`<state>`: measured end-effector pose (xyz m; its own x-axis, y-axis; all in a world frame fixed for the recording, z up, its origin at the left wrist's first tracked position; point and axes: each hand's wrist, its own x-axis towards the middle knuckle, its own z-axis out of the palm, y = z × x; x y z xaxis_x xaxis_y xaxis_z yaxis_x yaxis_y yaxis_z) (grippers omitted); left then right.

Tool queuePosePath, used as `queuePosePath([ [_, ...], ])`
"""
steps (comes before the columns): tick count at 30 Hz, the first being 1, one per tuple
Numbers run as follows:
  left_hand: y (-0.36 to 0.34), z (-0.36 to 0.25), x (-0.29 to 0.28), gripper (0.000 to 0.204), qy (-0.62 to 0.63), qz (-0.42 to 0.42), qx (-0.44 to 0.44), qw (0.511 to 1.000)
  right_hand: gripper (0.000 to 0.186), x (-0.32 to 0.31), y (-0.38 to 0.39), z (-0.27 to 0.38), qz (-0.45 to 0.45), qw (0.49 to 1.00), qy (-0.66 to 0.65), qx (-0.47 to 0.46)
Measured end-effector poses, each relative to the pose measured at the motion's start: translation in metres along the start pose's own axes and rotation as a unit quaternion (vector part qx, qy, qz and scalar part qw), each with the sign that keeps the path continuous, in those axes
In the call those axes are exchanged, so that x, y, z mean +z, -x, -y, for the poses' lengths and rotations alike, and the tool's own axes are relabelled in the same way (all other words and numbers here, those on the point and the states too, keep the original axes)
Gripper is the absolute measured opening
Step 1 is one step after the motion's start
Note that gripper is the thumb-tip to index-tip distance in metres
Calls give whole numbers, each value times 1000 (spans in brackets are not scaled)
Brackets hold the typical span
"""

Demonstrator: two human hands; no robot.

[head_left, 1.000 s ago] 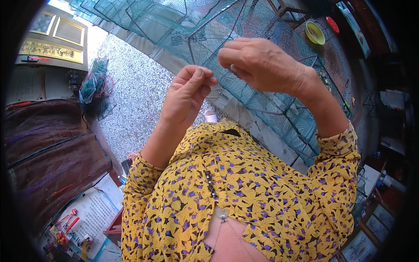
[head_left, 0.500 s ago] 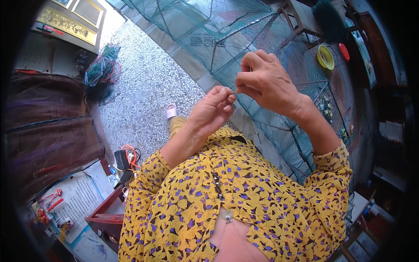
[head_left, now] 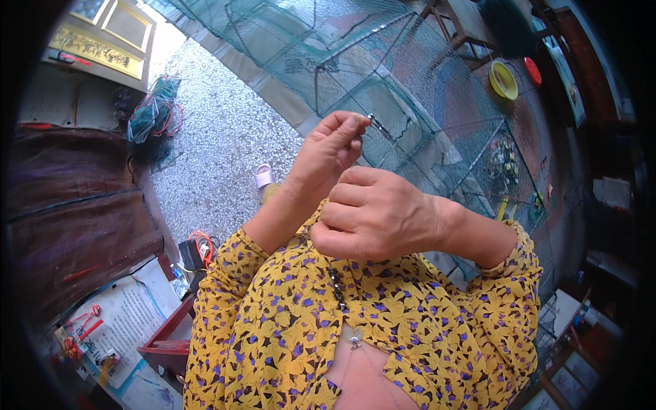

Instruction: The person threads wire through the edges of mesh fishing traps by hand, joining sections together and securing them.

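My left hand (head_left: 331, 149) is raised over the green netting (head_left: 410, 143), thumb and forefinger pinched together. A thin dark piece with shiny flecks (head_left: 378, 127) shows just beyond those fingertips; whether it is in the pinch or part of the net's frame behind, I cannot tell. My right hand (head_left: 379, 215) is closed, lower and nearer my chest, its back turned up and its fingers curled under. Whatever it holds is hidden. The netting is stretched over dark thin rods and spreads beyond both hands.
A yellow-green basin (head_left: 503, 80) and a red round lid (head_left: 532, 71) are at the far right. A bundle of folded netting (head_left: 156, 113) lies on the speckled floor (head_left: 212, 116). At the lower left are a dark red box (head_left: 167, 342) and an orange cord (head_left: 203, 246).
My right hand has come down and left, toward my chest, and turned its back up. My left hand has risen slightly and moved a little left, still pinched.
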<state>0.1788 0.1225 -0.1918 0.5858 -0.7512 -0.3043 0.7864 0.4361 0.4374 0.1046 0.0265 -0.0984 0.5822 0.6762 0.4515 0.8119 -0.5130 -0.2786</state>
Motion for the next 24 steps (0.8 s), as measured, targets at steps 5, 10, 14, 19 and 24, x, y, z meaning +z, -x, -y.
queuePosePath([
  [5, 2, -6, 4, 27, 49, 22, 8, 998, 11, -8, 15, 2, 24, 998, 13, 58],
  [10, 2, -13, 21, 20, -144, 5, 38, 989, 10, -8, 14, -1, 0, 997, 27, 69],
  [14, -6, -5, 24, 17, -320, -4, 127, 939, 11, -6, 12, 0, -40, 996, 22, 72],
  [19, -9, 3, 17, 9, -291, -5, 141, 946, 8, -29, 0, -2, -152, 973, -105, 139],
  [24, 3, -9, 31, 7, -333, -41, 118, 935, 15, -66, -4, -10, -304, 881, -303, 200],
])
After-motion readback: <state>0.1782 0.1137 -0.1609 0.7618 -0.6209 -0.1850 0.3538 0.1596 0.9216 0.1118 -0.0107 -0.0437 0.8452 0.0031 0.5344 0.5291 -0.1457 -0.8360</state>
